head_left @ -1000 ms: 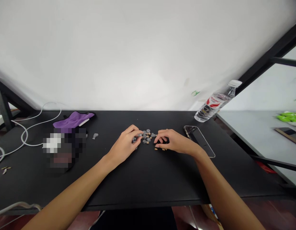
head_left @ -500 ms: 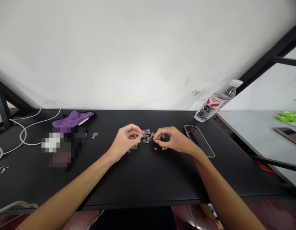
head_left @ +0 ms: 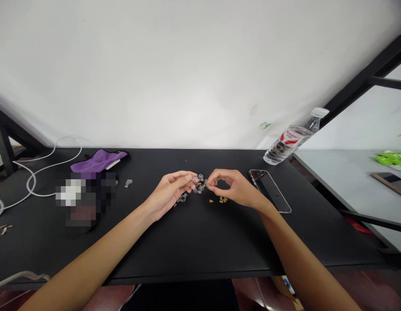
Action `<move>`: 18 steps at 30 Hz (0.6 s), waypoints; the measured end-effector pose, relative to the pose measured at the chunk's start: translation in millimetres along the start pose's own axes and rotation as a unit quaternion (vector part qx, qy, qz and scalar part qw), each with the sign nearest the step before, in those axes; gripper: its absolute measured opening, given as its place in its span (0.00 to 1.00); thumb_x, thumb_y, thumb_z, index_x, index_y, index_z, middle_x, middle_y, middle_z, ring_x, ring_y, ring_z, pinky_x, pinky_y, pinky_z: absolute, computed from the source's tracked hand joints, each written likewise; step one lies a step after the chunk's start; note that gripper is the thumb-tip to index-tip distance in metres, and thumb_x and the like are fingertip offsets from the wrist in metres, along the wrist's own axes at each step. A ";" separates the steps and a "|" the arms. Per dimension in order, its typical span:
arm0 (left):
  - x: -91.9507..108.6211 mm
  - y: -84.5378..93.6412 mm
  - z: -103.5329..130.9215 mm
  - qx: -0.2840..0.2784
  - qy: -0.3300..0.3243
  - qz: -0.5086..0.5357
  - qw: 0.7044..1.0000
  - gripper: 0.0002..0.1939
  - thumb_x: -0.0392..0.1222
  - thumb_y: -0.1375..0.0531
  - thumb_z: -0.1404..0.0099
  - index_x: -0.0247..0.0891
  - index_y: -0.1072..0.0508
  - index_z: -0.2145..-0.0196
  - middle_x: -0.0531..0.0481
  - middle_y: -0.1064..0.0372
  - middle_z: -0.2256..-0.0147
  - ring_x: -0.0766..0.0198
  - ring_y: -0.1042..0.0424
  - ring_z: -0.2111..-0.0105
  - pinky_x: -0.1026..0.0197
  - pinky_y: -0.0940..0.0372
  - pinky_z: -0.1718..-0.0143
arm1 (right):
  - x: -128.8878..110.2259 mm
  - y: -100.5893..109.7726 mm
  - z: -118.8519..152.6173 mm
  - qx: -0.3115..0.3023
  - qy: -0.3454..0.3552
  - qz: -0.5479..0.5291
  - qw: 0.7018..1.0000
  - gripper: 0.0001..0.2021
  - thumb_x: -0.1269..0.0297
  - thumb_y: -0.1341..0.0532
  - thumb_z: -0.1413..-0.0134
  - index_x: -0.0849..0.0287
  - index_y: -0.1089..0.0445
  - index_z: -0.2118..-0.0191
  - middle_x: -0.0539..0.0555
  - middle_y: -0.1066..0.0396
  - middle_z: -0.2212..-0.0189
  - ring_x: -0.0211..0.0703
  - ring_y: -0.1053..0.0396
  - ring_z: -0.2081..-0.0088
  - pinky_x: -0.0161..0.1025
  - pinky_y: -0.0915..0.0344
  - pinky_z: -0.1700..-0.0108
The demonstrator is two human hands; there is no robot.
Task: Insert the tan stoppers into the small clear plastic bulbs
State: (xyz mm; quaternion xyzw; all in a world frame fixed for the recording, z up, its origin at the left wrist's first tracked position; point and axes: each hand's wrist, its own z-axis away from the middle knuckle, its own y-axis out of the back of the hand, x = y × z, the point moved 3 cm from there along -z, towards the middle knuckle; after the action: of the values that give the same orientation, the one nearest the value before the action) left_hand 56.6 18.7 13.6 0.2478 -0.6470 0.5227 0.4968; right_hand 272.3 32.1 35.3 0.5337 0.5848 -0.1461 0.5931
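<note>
In the head view, the left hand [head_left: 173, 190] holds a clear vial [head_left: 195, 179] between thumb and fingertips, just above a cluster of vials [head_left: 200, 188] on the black table [head_left: 194, 246]. More clear pieces [head_left: 182, 197] lie under that hand. The right hand [head_left: 231, 185] faces it, thumb and forefinger in a narrow pinch beside the cluster; whether they grip something small, I cannot tell. Loose corks [head_left: 223, 199] lie just below the right hand, and a phone [head_left: 272, 191] lies to its right.
</note>
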 end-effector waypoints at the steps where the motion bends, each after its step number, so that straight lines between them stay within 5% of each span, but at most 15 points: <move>1: -0.1 -0.2 0.1 -0.003 0.000 0.001 1.000 0.12 0.44 0.32 0.34 0.36 0.18 0.56 0.43 0.23 0.59 0.64 0.27 0.63 0.60 0.32 0.54 | -0.1 -0.1 -0.1 -0.002 0.002 -0.001 1.000 0.05 0.62 0.33 0.41 0.58 0.24 0.61 0.55 0.23 0.64 0.45 0.27 0.61 0.43 0.29 0.55; 18: -0.8 -3.5 3.0 0.000 -0.004 -0.050 0.999 0.12 0.41 0.29 0.38 0.36 0.20 0.57 0.45 0.21 0.60 0.60 0.22 0.59 0.55 0.31 0.50 | -3.5 -11.3 -3.7 0.070 0.005 -0.049 0.996 0.09 0.57 0.30 0.41 0.58 0.22 0.62 0.55 0.22 0.64 0.45 0.26 0.62 0.44 0.29 0.56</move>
State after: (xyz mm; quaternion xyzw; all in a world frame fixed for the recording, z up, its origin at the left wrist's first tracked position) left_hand 58.8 14.6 14.5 0.2820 -0.6361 0.4957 0.5198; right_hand 260.3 29.1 34.0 0.5455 0.6017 -0.2129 0.5431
